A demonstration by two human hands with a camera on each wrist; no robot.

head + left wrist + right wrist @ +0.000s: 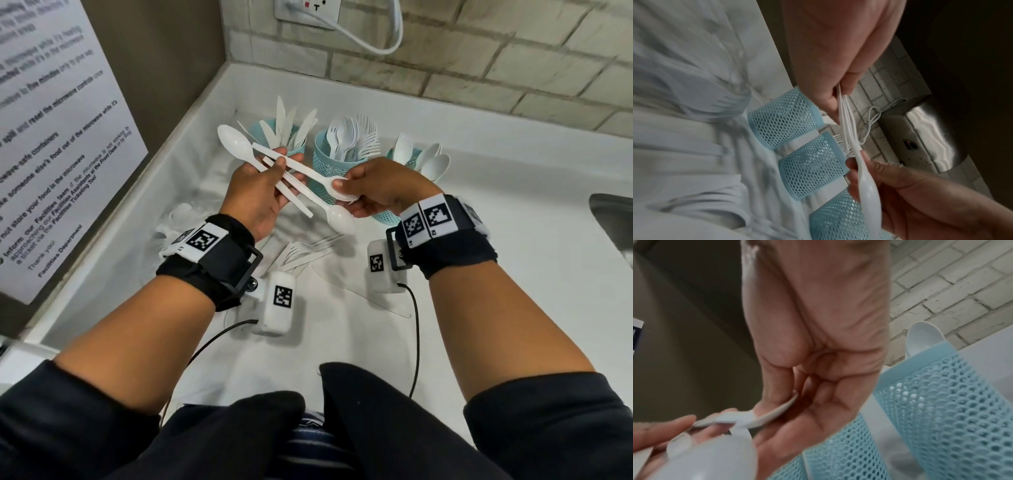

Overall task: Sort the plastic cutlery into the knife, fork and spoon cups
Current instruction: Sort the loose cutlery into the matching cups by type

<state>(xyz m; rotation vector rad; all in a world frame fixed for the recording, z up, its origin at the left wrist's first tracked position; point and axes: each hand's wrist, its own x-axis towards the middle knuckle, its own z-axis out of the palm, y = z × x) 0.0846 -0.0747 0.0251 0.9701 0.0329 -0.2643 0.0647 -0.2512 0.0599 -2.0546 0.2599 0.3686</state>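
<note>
White counter [479,240]: loose forks [305,251], poss. spoons [180,214] nearby.

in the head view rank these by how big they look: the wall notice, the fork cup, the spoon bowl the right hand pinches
1. wall notice, by far the largest, though it is also near the camera.
2. fork cup, partly hidden behind the hands.
3. spoon bowl pinched by the right hand, smallest, half covered by fingers.

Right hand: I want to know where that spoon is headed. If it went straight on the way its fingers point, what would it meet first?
Probably the left hand: the right hand, pinching a spoon by its bowl, points left toward it. Depth is unclear.
</note>
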